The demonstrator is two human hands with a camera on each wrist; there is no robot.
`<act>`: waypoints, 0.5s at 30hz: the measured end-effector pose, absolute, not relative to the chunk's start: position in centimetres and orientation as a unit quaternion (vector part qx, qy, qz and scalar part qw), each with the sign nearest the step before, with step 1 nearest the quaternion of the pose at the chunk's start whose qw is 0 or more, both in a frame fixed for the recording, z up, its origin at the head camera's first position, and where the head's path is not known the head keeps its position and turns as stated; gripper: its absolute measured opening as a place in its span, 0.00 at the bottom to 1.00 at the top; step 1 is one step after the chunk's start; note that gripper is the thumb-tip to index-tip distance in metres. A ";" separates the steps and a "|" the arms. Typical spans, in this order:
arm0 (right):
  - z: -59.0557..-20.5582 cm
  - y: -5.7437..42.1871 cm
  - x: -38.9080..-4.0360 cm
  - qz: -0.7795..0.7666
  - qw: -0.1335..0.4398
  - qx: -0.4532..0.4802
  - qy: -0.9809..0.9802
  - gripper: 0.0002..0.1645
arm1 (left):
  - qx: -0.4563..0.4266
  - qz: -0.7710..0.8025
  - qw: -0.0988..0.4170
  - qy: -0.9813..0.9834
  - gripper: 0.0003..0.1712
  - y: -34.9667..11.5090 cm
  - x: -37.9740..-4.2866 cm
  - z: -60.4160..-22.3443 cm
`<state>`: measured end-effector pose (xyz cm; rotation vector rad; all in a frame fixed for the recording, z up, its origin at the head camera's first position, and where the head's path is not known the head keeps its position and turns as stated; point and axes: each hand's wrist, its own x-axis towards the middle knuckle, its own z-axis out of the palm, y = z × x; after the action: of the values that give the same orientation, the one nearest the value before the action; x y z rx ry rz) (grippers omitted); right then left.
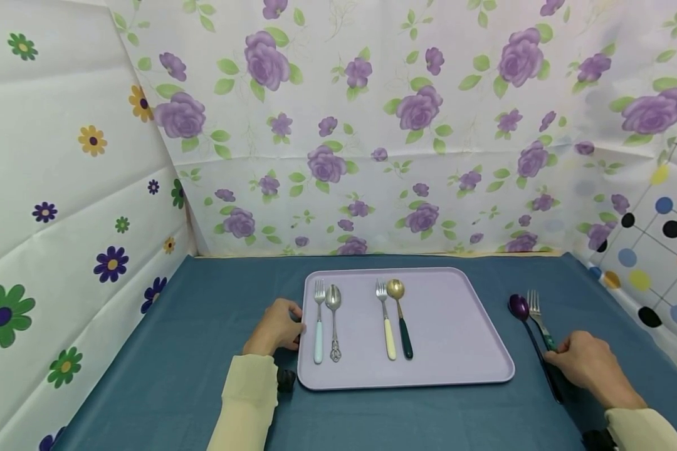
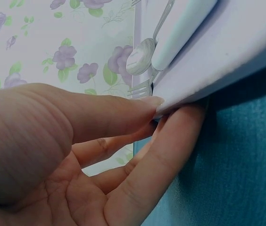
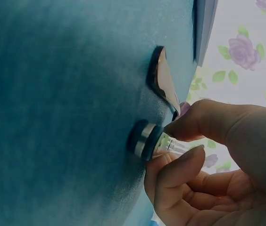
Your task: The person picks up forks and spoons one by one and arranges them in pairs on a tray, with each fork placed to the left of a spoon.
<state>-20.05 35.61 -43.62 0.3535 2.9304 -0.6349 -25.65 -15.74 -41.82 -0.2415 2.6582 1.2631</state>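
Note:
At the lilac tray's (image 1: pixel 457 326) left edge, my left hand (image 1: pixel 275 327) pinches the rim; the left wrist view shows the thumb on top and fingers beneath. To the tray's right, my right hand (image 1: pixel 589 363) pinches the green handle of a fork (image 1: pixel 536 310), whose tines point away from me. The handle's banded end (image 3: pixel 146 139) pokes out between thumb and fingers in the right wrist view. Beside that fork lies a purple spoon (image 1: pixel 518 307) with a long dark handle, just left of the fingertips.
On the tray lie a fork with a pale blue handle (image 1: pixel 318 338), an ornate silver spoon (image 1: pixel 334 316), a fork with a yellow handle (image 1: pixel 389 338) and a gold spoon with a dark green handle (image 1: pixel 404 335). Patterned sheets (image 1: pixel 327 207) border the blue tablecloth (image 1: pixel 146 388).

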 end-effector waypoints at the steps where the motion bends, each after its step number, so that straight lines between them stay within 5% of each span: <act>1: -43.6 35.6 -20.1 -0.210 0.061 0.116 0.969 0.27 | -0.080 0.425 0.094 0.897 0.12 -15.8 -25.7 -41.8; 15: -43.6 35.8 -20.2 -0.210 0.065 0.122 0.968 0.27 | -0.081 0.418 0.092 0.900 0.12 -15.7 -25.7 -41.9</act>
<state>-20.18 35.75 -43.57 0.3684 2.9219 -0.6333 -25.74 -15.68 -41.91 -0.2400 2.6721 1.2424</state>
